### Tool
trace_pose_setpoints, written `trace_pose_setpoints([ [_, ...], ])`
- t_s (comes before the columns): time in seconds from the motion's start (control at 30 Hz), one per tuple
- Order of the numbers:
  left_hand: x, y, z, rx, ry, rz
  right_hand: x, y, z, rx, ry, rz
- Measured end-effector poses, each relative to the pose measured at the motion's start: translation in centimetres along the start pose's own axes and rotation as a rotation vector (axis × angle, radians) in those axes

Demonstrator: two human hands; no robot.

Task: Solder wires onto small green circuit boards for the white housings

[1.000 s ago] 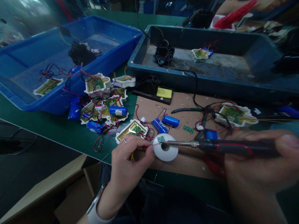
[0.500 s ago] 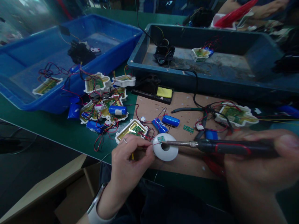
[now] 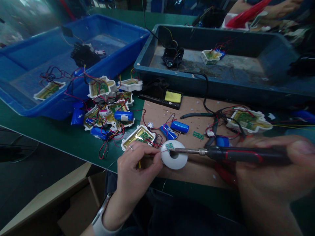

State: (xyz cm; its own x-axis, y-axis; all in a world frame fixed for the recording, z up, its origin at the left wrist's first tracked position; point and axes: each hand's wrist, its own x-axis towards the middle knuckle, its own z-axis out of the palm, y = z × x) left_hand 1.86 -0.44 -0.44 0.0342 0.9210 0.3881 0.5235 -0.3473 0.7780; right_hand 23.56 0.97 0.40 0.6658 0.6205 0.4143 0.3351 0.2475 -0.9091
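Observation:
My right hand (image 3: 275, 167) grips a black and red soldering iron (image 3: 246, 154), whose metal tip points left and meets a small green circuit board (image 3: 169, 146). That board rests on a white round spool (image 3: 178, 161) with a hole in its middle. At the spool's left edge, my left hand (image 3: 139, 170) pinches a thin red wire (image 3: 163, 151) that reaches the board. Just behind my left hand lies a white casing (image 3: 125, 141) with a circuit board inside. Two blue cylindrical cells (image 3: 179, 127) and another small green board (image 3: 198, 135) lie beyond the spool.
Several wired casings and blue cells heap at the left (image 3: 108, 114). A blue bin (image 3: 31, 109) and a grey-blue bin (image 3: 221, 78) stand behind. A black holder has a yellow sponge (image 3: 173, 96). Cables and another casing (image 3: 248, 119) lie right. Another person's hands (image 3: 283, 9) show at top right.

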Motion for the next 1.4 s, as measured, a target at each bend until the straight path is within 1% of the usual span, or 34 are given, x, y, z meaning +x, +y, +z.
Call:
trace_pose_setpoints([
  [0.27,0.0,0.1,0.0,0.012,0.004,0.008,0.5,0.3,0.3,0.063,0.113,-0.052],
  [0.4,0.0,0.1,0.0,0.016,-0.004,0.001,0.7,0.4,0.3,0.073,0.100,-0.033],
  [0.5,0.0,0.1,0.0,0.017,-0.001,0.004,0.8,0.6,0.4,0.115,0.107,-0.059],
  [0.6,-0.1,0.0,0.1,0.014,0.002,0.004,0.8,0.6,0.4,0.138,0.100,-0.012],
  [0.73,-0.1,0.0,0.1,0.005,0.000,0.004,0.7,0.7,0.4,0.183,0.102,-0.019],
  [0.77,-0.1,0.0,0.1,0.005,0.000,0.008,0.6,0.7,0.3,0.194,0.086,-0.012],
  [0.87,-0.2,-0.1,-0.2,0.019,-0.015,0.012,0.5,0.6,0.2,0.226,-0.031,0.036],
  [0.97,-0.5,-0.4,-0.7,0.028,-0.040,-0.019,0.4,0.4,0.4,0.280,-0.196,-0.020],
  [1.03,-0.9,-0.7,-0.9,0.022,-0.038,-0.051,0.4,0.4,0.6,0.318,-0.282,-0.082],
  [1.1,-1.2,-1.0,-1.1,0.002,-0.026,-0.085,0.1,0.3,0.8,0.345,-0.348,-0.108],
  [1.17,-1.5,-1.3,-1.2,-0.041,-0.019,-0.127,-0.5,0.2,0.8,0.362,-0.385,-0.142],
  [1.27,-1.6,-1.5,-1.4,-0.121,-0.004,-0.181,-1.5,0.0,0.5,0.350,-0.471,-0.187],
  [1.33,-1.6,-1.6,-1.5,-0.132,0.008,-0.193,-2.0,-0.1,0.2,0.312,-0.595,-0.264],
  [1.4,-1.5,-1.7,-1.6,-0.124,0.014,-0.196,-2.5,-0.3,0.2,0.231,-0.731,-0.399],
])
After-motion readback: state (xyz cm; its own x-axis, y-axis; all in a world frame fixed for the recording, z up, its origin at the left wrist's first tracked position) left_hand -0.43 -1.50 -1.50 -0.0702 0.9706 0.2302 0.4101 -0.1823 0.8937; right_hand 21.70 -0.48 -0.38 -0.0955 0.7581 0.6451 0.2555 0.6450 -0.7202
